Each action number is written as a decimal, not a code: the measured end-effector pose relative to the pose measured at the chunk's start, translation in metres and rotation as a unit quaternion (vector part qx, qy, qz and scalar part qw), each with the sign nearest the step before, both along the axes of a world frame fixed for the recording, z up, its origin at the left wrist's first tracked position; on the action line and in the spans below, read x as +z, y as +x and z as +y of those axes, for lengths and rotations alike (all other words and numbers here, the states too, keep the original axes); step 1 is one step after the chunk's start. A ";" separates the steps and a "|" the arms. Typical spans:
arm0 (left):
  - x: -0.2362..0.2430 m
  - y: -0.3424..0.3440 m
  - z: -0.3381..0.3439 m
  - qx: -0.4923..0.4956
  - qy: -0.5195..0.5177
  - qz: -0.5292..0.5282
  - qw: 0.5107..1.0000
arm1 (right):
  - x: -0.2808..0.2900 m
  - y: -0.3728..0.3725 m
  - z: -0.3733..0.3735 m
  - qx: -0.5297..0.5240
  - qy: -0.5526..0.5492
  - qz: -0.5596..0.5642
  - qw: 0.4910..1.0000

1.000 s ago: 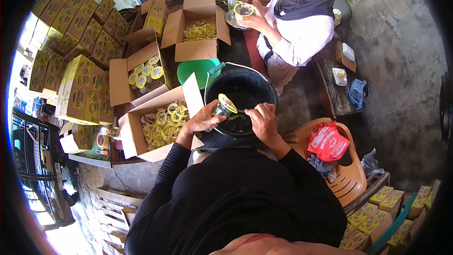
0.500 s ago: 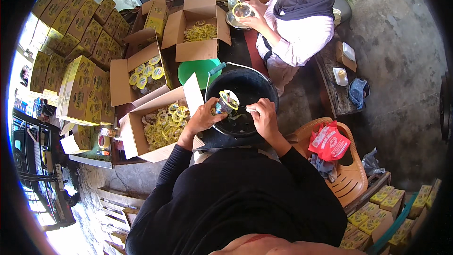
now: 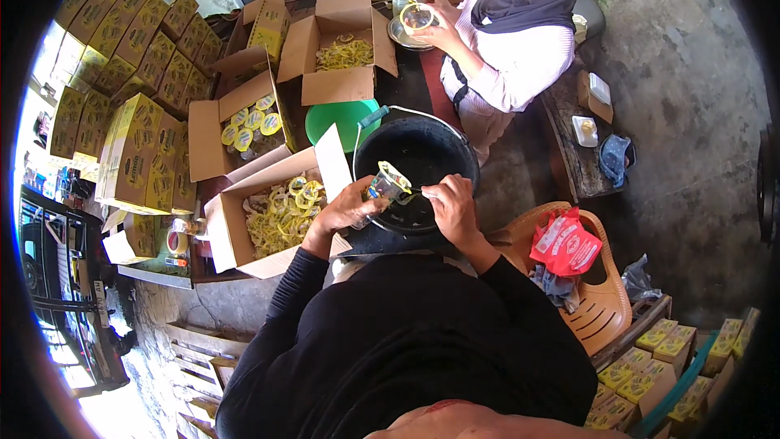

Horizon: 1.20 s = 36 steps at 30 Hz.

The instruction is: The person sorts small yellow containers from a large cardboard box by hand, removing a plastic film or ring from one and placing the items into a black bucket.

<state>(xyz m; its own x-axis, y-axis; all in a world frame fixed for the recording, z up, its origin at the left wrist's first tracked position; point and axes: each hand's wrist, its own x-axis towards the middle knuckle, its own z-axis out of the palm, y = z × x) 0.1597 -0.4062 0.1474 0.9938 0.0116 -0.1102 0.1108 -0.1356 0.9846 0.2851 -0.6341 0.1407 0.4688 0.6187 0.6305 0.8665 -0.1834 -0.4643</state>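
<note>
Over the black bucket (image 3: 382, 215), my left hand (image 3: 345, 210) grips a clear plastic cup (image 3: 392, 181) with a yellow rim, tilted so its mouth faces up and away. My right hand (image 3: 452, 205) is closed in a pinch just right of the cup. A thin tool sticks out of its fingers toward the rim; its kind is too small to make out. Left of my left hand, an open cardboard box (image 3: 231, 240) holds a heap of yellow rings and clear plastic scraps (image 3: 280, 219).
Behind the bucket sits a green basin (image 3: 329, 120). More open boxes (image 3: 209, 140) hold lidded cups (image 3: 253, 120) and yellow strips (image 3: 345, 55). Stacked cartons (image 3: 134, 150) stand at the left. A co-worker (image 3: 508, 57) holds a cup across the table. An orange chair (image 3: 605, 317) bears a red bag (image 3: 566, 242).
The white piece over the cup's mouth no longer shows, and the mouth now looks uncovered. My right hand has shifted slightly toward the cup. The co-worker's hands moved only a little.
</note>
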 end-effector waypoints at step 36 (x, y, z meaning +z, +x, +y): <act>-0.006 -0.006 -0.014 0.008 -0.144 0.013 0.990 | 0.011 -0.007 -0.002 -0.006 0.010 -0.061 0.998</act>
<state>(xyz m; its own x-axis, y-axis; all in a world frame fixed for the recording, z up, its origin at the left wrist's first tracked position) 0.1535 -0.4200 0.1409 0.9904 -0.0078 -0.1377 0.1373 0.1516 0.9789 0.2785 -0.6364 0.1514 0.3957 0.5999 0.6954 0.9143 -0.1855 -0.3602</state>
